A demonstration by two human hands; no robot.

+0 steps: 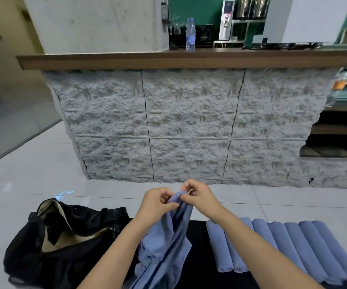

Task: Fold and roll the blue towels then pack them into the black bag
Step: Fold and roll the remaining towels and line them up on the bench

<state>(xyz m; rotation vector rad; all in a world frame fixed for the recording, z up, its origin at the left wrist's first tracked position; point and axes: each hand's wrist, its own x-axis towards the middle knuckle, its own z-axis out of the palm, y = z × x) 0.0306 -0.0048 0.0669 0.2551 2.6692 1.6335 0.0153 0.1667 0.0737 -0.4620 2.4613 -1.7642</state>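
Both hands are raised together at centre, above a black surface (198,243).

Left hand (158,202): fingers curled, pinching the top edge of a loose blue towel (164,245). Right hand (198,195): thumb and forefinger pinch the same top edge, just beside the left hand's grip. Both hands are grasping cloth.

The towel hangs down from the two pinch points in bunched, uneven folds. Its lower part runs between the forearms toward the bottom of the frame. It is not folded and not rolled.

Black bag (62,245): sits to the left of the hands on the same surface, slumped, mouth open, tan lining showing inside. No towel is visible in the opening.

Row of rolled blue towels (289,247): to the right, lying side by side and touching one another, partly behind the right forearm.

Beyond: pale tiled floor (33,167), then a rough grey stone-faced counter (189,126) with a wooden top (189,58). A clear water bottle (190,34) stands upright on it.
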